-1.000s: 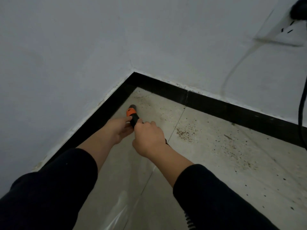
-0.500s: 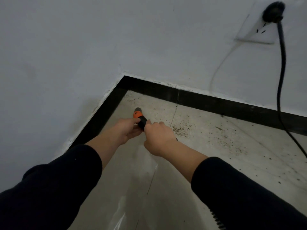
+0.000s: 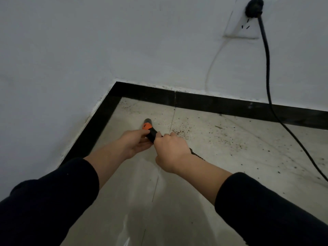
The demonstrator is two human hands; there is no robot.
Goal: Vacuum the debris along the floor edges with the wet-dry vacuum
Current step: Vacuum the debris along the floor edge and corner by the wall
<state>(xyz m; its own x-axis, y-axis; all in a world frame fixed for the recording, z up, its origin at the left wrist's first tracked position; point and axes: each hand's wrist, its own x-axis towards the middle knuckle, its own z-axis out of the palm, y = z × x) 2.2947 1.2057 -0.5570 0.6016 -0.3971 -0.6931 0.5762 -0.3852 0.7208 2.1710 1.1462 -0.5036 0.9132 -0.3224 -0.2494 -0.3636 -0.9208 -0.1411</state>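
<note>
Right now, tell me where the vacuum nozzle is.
In the head view, the vacuum nozzle is centre frame, held by the left hand and right hand, pointing toward the black baseboard corner, left of the debris patch.

The black plastic vacuum nozzle [image 3: 150, 130] has an orange band near its tip. The pale grey floor tiles [image 3: 230, 157] carry scattered dark brown specks [image 3: 179, 131]. The glossy skirting strip [image 3: 230, 105] is black, the painted wall [image 3: 71, 50] white, the round power cable [image 3: 266, 68] and the fabric sleeves [image 3: 53, 201] black.
</note>
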